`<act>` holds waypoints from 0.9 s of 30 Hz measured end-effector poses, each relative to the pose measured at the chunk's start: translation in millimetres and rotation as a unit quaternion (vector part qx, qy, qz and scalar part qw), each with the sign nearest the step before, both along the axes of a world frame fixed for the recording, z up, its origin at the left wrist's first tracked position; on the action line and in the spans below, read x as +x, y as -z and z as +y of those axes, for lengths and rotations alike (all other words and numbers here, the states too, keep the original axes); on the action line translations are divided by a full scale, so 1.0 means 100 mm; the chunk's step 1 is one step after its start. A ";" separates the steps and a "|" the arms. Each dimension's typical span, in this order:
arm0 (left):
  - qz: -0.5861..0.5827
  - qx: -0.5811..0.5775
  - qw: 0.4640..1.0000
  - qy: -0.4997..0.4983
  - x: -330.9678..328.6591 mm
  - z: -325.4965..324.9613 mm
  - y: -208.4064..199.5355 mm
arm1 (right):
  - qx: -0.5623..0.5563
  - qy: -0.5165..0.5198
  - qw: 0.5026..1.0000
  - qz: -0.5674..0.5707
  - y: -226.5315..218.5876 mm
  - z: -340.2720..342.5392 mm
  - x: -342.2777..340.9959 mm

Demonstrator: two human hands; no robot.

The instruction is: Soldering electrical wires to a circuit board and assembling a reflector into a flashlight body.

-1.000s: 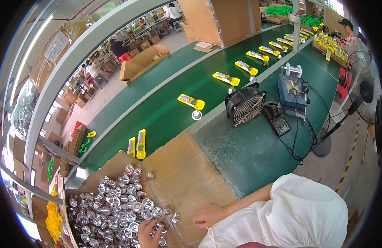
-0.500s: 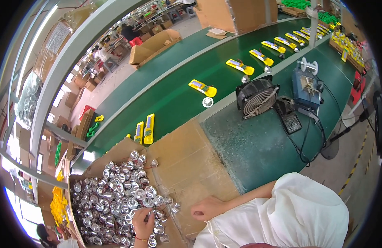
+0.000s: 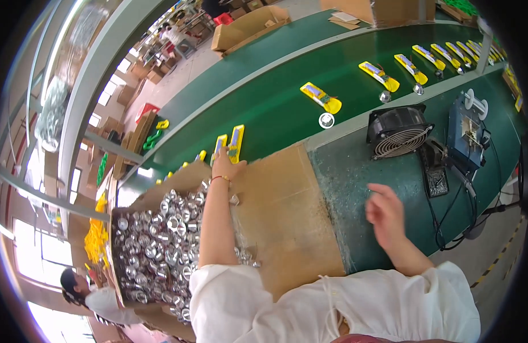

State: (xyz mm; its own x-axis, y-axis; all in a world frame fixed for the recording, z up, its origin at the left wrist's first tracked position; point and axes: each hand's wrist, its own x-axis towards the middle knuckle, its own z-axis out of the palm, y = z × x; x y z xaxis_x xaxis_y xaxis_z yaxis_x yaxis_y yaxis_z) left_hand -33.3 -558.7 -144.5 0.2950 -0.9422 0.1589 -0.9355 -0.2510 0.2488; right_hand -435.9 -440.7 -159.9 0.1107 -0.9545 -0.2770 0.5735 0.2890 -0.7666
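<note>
My left hand (image 3: pixel 224 166) reaches across the cardboard to the belt's near edge. Its fingers stretch onto the lower end of a yellow flashlight shell (image 3: pixel 220 142), with the thumb spread to the right; no firm grip shows. Close beside it lies a second yellow shell (image 3: pixel 237 140) with a bluish-purple part and a green board inside. Below my left forearm, silver reflector cups (image 3: pixel 155 246) with thin wires fill a cardboard box, partly hidden by the arm. My right hand (image 3: pixel 385 214) hovers over the green bench, slightly blurred, fingers loosely apart and nothing in them.
A brown cardboard sheet (image 3: pixel 281 211) covers the bench's middle. To the right stand a black fan (image 3: pixel 398 131) and a blue soldering device (image 3: pixel 467 131) with cables. More yellow shells, some with reflectors, line the green conveyor belt (image 3: pixel 269 114). Another person (image 3: pixel 104 297) sits at lower left.
My left hand has gone from the reflector box up to the yellow shells at the belt. My right hand has lifted off the cardboard and moved right, its fingers opening. The view has shifted.
</note>
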 end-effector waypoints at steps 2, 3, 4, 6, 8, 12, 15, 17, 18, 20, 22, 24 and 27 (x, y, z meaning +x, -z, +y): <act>-0.010 0.032 0.997 -0.064 0.07 -0.26 0.21 | 0.047 0.075 0.995 0.036 0.08 0.11 -0.36; -0.032 0.068 0.993 -0.092 0.03 -0.35 0.23 | 0.082 0.110 0.989 0.058 0.10 0.16 -0.51; -0.017 0.125 0.986 -0.113 0.04 -0.39 0.20 | 0.082 0.156 0.981 0.075 0.11 0.18 -0.63; -0.054 0.131 0.986 -0.089 0.04 -0.33 0.15 | 0.052 0.251 0.962 0.097 0.14 0.10 -0.85; -0.069 0.110 0.990 -0.050 -0.22 -0.29 -0.01 | 0.008 0.375 0.918 0.129 0.07 -0.03 -1.10; -0.051 0.088 0.994 0.027 -0.60 0.20 -0.09 | -0.022 0.398 0.892 0.213 0.18 -0.18 -1.35; -0.025 0.040 0.998 0.048 -0.96 0.99 -0.14 | -0.079 0.313 0.904 0.280 0.03 -0.22 -1.30; 0.008 0.029 0.997 0.067 -1.19 1.21 0.00 | -0.078 0.290 0.893 0.336 0.15 -0.35 -1.35; 0.026 0.042 0.998 0.044 -1.30 1.39 -0.05 | -0.085 0.286 0.886 0.356 0.13 -0.37 -1.36; 0.051 0.063 0.996 0.039 -1.42 1.67 -0.16 | -0.062 0.267 0.880 0.388 0.15 -0.39 -1.52; 0.110 0.047 0.993 0.021 -1.37 1.87 -0.28 | -0.096 0.229 0.861 0.444 0.23 -0.46 -1.71; 0.102 -0.026 0.994 -0.032 -1.14 1.93 -0.34 | -0.130 0.203 0.833 0.499 0.29 -0.56 -1.92; 0.057 -0.072 0.989 -0.113 -0.66 1.98 -0.33 | -0.163 0.202 0.792 0.553 0.30 -0.68 -1.99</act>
